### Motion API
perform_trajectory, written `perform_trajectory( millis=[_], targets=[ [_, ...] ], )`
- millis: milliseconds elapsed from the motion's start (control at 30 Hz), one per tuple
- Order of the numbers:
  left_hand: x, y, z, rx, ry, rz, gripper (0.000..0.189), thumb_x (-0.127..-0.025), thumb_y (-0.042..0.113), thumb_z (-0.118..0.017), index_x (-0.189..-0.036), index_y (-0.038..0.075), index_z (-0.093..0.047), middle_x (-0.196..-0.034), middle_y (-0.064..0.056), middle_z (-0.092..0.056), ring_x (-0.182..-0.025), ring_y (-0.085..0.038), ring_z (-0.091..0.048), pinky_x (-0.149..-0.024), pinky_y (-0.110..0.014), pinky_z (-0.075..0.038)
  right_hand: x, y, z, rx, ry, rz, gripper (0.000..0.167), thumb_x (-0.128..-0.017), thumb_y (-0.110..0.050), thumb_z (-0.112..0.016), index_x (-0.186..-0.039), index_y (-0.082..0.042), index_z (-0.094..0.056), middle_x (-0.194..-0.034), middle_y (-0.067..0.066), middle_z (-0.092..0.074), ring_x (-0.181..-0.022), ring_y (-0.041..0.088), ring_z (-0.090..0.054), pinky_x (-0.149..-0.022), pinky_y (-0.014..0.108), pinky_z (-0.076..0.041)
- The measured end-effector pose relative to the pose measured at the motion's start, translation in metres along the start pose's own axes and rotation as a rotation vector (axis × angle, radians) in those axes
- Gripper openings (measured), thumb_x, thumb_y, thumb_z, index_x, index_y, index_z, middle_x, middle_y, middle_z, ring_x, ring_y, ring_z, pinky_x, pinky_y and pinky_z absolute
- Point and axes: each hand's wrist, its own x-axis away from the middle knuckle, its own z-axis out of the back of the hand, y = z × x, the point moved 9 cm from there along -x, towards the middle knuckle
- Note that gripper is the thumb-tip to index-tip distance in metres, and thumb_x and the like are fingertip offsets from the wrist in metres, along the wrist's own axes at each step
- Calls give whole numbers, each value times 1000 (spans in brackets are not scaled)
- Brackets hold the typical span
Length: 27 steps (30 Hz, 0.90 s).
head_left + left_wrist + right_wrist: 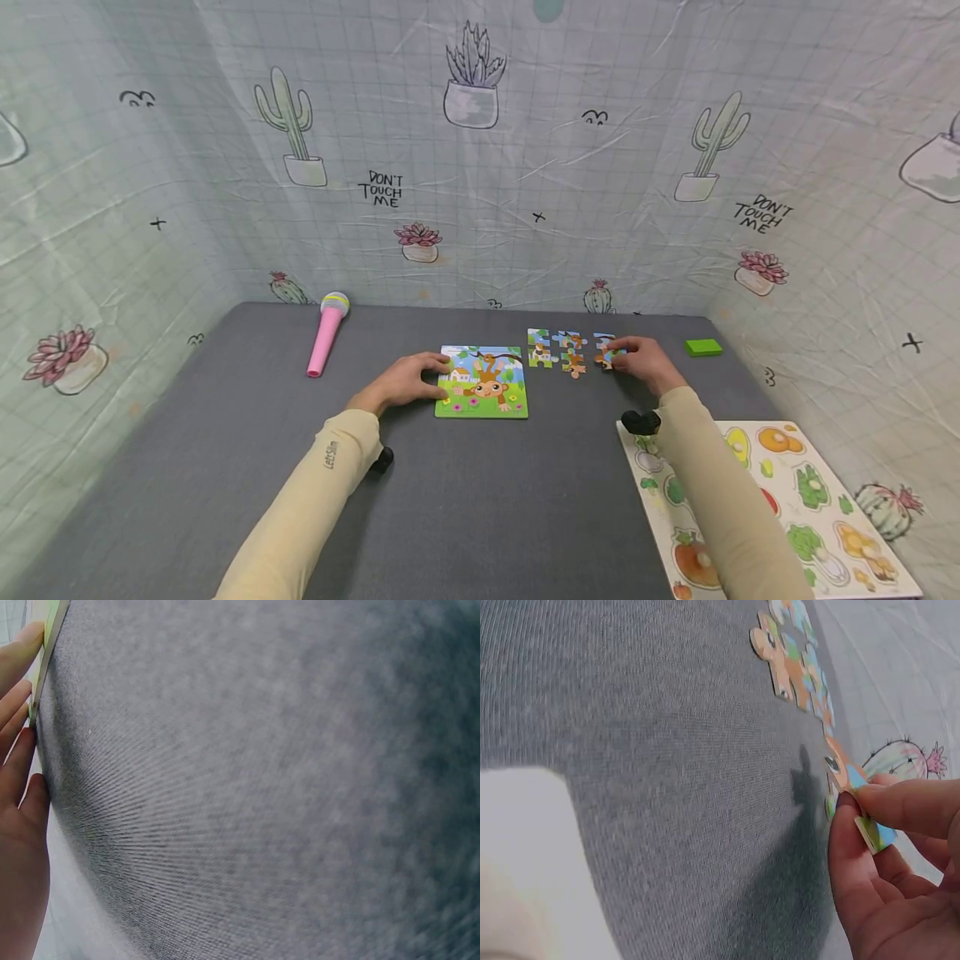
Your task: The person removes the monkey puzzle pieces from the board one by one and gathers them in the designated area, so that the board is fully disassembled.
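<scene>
A square picture puzzle point(487, 383) with a monkey hanging from a branch lies flat on the dark grey table. At its left edge my left hand point(405, 379) rests with fingers and thumb spread, touching the border; the left wrist view shows those fingers fairly straight. Farther right, my right hand point(643, 362) pinches a jigsaw piece point(880, 834) between thumb and fingers, and the right wrist view has it tilted above the table. Other loose jigsaw pieces point(538, 348) lie between the puzzle and the right hand, some of them joined or touching.
A pink toy microphone point(326, 333) lies at the back left. Near the back right corner is a green block point(702, 347). Under the right forearm, a white board with vegetable pictures point(787, 467) covers the front right. Patterned cloth walls point(480, 208) enclose the table.
</scene>
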Motion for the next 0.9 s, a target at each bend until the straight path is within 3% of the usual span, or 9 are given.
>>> perform_trajectory(
  millis=[400, 700, 900],
  targets=[
    [-1, 1, 1, 15, 0, 8, 49, -85, 27, -77, -127, 3, -65, -145, -8, -50, -138, -31, -38, -114, -48, -31, -3, 7, -2, 12, -41, -13, 40, -99, -3, -53, -138, 5, -50, -147, 27, -38, -124, 38, -49, -99, 47, -47],
    [-3, 1, 2, 20, 3, 5, 49, -84, 27, -77, -126, 3, -65, -145, -8, -50, -138, -31, -39, -114, -48, -31, -3, 6, -1, 73, -27, -8, 37, -99, -3, -51, -136, 4, -53, -143, 27, -42, -123, 40, -47, -98, 50, -45],
    [-3, 1, 3, 18, -2, 12, 50, -85, 27, -77, -127, 4, -65, -145, -8, -50, -139, -31, -38, -114, -48, -30, -2, 5, 1, 122, -17, 15, 36, -97, -3, -56, -131, 6, -56, -136, 28, -48, -114, 38, -51, -91, 48, -46]
  ],
)
